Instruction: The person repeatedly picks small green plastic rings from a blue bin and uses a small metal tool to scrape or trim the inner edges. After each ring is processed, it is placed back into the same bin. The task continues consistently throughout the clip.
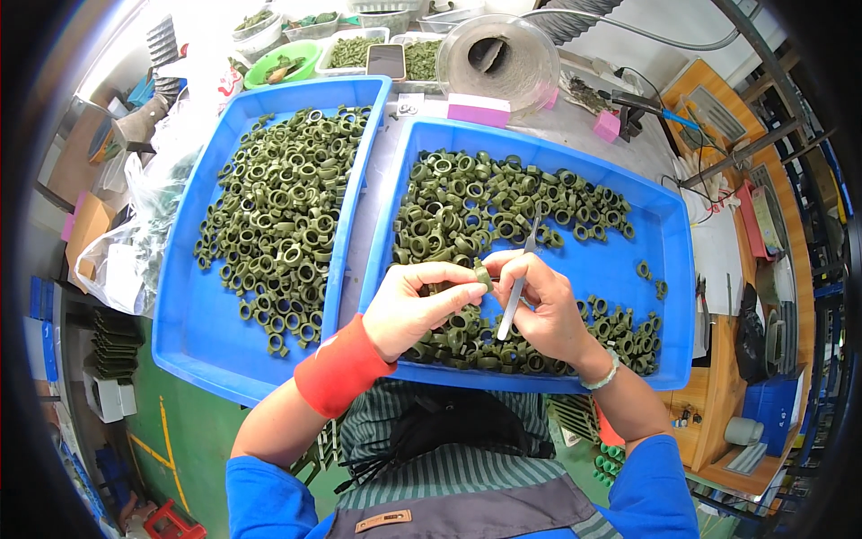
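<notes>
My left hand [415,310], red wristband on, has its grip narrow: thumb and fingertips pinch one olive-green ring [483,273], held on edge just above the right blue tray [669,269]. My right hand [549,310] touches the same ring with its fingertips, and its grip is closed around slim metal tweezers [518,289], tips pointing up and away from me.

Right blue tray: olive-green rings piled dense at the far left, a second heap along the near edge under my hands, a few strays at right, bare blue floor between.

Left blue tray [180,314]: same rings, spread in a thick band from the far end down to the middle, near end mostly bare.

Both trays sit side by side on the grey counter [373,180], just apart.

Further back: a green bowl [280,65] and clear tubs [352,49] with more green parts, a round clear container [496,56], a pink-and-white box [479,110].
</notes>
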A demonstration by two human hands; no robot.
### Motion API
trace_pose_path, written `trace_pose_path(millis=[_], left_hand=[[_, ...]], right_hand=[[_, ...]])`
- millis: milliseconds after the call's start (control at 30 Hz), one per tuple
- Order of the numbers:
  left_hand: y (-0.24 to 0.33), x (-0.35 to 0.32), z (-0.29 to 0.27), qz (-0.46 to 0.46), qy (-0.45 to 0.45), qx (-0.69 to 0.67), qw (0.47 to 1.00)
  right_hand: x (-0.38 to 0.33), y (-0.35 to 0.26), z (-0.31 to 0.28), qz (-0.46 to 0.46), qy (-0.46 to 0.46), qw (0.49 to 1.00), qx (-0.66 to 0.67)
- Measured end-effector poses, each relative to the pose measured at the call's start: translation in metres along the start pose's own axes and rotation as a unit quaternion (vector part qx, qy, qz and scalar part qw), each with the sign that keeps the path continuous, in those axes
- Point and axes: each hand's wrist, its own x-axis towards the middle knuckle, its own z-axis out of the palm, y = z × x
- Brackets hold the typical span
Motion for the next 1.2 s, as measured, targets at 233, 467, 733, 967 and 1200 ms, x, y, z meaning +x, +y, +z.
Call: trace_pose_path(millis=[233,467,733,967,1200], left_hand=[[-0.007,0.004,0.001,0.162,0.019,0.086,0.983],[-0.011,0.007,-0.001,0.188,0.007,0.118,0.975],[-0.007,0.004,0.002,0.157,-0.005,0.117,0.981],[-0.013,0.003,0.001,0.176,0.014,0.168,0.97],[-0.013,0.004,0.001,0.147,0.005,0.187,0.971]], right_hand=[[0.001,0.003,0.001,-0.009,-0.005,1.0,0.023],[0.001,-0.002,0.005,0.03,-0.031,0.988,0.146],[0.0,0.0,-0.002,0.083,-0.027,0.986,0.142],[0.001,-0.002,-0.003,0.051,-0.021,0.992,0.111],[0.002,0.0,-0.004,0.093,-0.013,0.978,0.186]])
